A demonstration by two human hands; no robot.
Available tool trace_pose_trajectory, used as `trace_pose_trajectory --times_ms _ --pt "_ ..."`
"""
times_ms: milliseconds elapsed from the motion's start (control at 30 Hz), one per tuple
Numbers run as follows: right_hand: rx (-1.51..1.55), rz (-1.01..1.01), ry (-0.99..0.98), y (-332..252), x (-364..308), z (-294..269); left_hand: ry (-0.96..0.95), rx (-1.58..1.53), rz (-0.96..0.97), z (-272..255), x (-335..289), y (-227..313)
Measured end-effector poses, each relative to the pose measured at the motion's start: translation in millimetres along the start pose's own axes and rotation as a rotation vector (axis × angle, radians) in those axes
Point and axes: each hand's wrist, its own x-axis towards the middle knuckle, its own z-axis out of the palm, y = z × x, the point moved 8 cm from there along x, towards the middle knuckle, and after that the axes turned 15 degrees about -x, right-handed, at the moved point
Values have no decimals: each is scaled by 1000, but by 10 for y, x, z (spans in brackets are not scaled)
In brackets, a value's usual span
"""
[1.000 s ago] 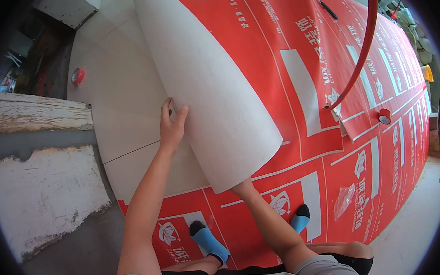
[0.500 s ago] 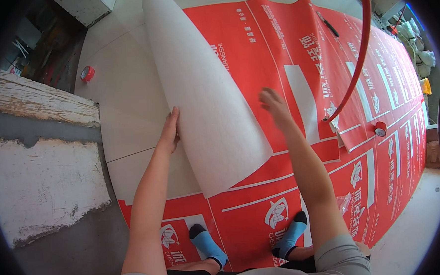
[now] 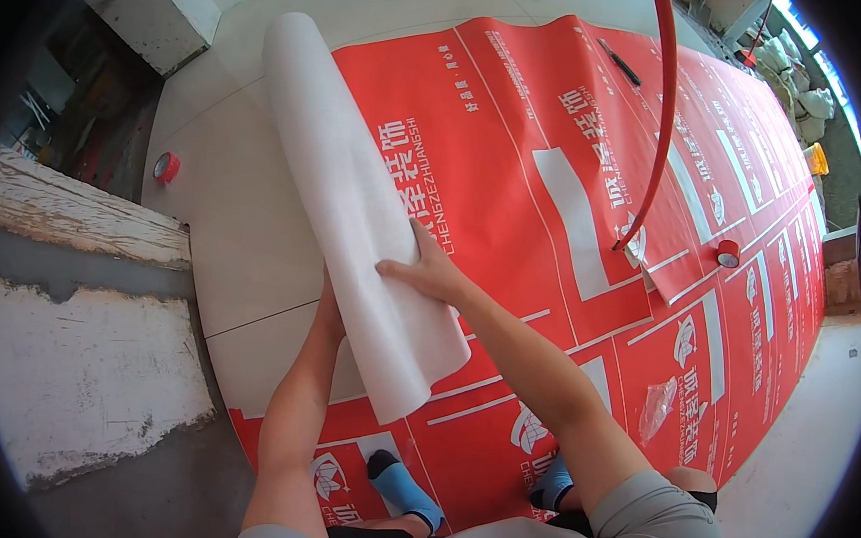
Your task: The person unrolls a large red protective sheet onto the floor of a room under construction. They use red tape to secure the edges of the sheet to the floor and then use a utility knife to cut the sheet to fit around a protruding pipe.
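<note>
A floor protection sheet, red on its printed face point(image 3: 509, 187) and whitish on its back, lies partly rolled up, with the pale roll point(image 3: 333, 177) slanting away from me. On the roll's left side, my left hand point(image 3: 329, 308) grips its edge; most of the fingers are hidden behind the roll. My right hand point(image 3: 431, 269) is closed on the right side, thumb pressing a dent into the white backing and fingers mostly out of sight. Near my feet, the roll's open end flares and creases.
Red sheets point(image 3: 480, 461) lie under my socked feet. Right of the roll are a red hose point(image 3: 660, 150), a black cutter point(image 3: 620, 62), a red tape roll point(image 3: 729, 253) and crumpled clear plastic point(image 3: 658, 408). Another tape roll point(image 3: 166, 167) sits on pale tiles point(image 3: 242, 211) beside a rough wall point(image 3: 85, 365).
My right hand has come left and down from above the red sheet onto the roll. The roll looks narrower, squeezed between both hands. My left hand has slid slightly nearer.
</note>
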Motion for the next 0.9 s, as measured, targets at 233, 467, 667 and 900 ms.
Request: trace_pose_trajectory --times_ms 233,467,667,900 --pt "-78 -58 -137 -154 -262 5 61 -90 -169 -429 -417 -215" --pt "-517 63 -125 -313 -410 405 120 46 -42 -474 -783 42" --pt "-673 -23 21 -515 -607 667 141 127 87 -719 -845 95" --pt "-829 -92 503 811 -837 -1245 326 -217 -36 -1085 -929 337"
